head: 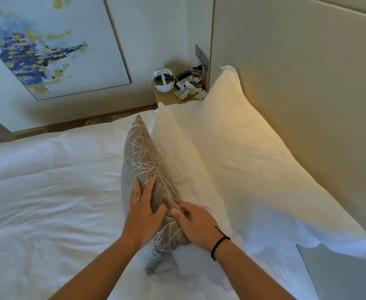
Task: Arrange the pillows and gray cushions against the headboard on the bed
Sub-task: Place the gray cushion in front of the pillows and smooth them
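Observation:
A gray cushion (pixel 140 156) with a pale branch pattern stands on edge on the white bed (pixel 47 180). It leans against a white pillow (pixel 177 161). Behind that, a larger white pillow (pixel 253 152) rests against the beige headboard (pixel 307 83). My left hand (pixel 144 213) lies flat on the cushion's gray face, fingers spread. My right hand (pixel 196 224) grips the cushion's upper edge near its near corner, fingers curled over the seam. The cushion's lower corner is partly hidden by my wrists.
A wooden nightstand (pixel 167 98) stands beyond the pillows, carrying a white headset (pixel 163 81), a phone and small items. A framed abstract painting (pixel 47 44) hangs on the wall. A gray patch (pixel 346 278) shows at the lower right.

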Demonstrator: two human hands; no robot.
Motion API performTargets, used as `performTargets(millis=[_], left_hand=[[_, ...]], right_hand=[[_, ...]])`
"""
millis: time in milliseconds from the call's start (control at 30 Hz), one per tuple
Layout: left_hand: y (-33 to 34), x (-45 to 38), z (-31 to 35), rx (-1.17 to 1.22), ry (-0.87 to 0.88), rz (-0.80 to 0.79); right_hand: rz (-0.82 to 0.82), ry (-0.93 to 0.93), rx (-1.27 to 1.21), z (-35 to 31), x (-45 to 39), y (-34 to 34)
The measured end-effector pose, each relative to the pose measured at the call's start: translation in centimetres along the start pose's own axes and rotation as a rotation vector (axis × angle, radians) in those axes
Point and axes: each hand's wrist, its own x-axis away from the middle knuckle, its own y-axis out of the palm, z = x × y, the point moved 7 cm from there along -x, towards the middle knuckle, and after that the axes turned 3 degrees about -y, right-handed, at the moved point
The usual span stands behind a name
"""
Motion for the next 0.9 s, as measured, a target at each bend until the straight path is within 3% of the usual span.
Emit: performTargets(millis=[100, 200, 333, 467, 567, 633, 767, 900], left_hand=[[-0.2, -0.2, 0.9, -0.043, 0.066, 0.007], [-0.3, 0.2, 1.6, -0.091, 0.150, 0.037], [0.2, 1.2, 2.4, -0.126, 0.224, 0.011], [1.1, 2.4, 4.3, -0.238, 0.366, -0.001], [2.8, 3.2, 4.8, -0.377, 0.439, -0.075], [3.5, 3.4, 4.7, -0.467, 0.470, -0.083], [3.8, 3.1, 4.7, -0.510, 0.478, -0.066], [3.9, 3.2, 4.8, -0.523, 0.490, -0.056]], right_hand=[[0.069, -0.016, 0.074, 1.7, 1.9, -1.8], [0.117, -0.042, 0.378, 3.7, 5.1, -2.8], [0.116, 0.169, 0.431, 7.0, 10.3, -3.2], [0.278, 0.449, 0.173, 9.1, 14.8, -4.6], [0.412, 0.690, -0.230, 10.8, 16.7, -4.7], [0.558, 0.749, -0.534, 10.9, 17.3, -4.5], [0.833, 0.745, -0.540, 9.9, 18.7, -6.0], [0.893, 0.739, -0.553, 9.6, 20.1, -5.8]])
